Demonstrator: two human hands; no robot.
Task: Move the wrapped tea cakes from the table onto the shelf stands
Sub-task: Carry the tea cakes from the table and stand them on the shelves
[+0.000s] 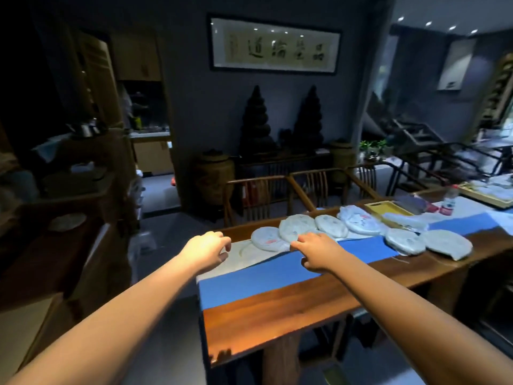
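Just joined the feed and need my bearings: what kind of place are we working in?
Probably a tea shop or tea room: round paper-wrapped tea cakes lie along a long wooden table, a framed calligraphy scroll hangs on the dark wall, and big lidded ceramic jars stand behind wooden armchairs.

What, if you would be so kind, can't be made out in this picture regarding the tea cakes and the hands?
- Head view: the right hand covers the near edge of one wrapped tea cake; contact unclear.
- The left hand hides its own fingertips.
- The printing on the nearest tea cake is blurred.
- The shelf stands: none identifiable.
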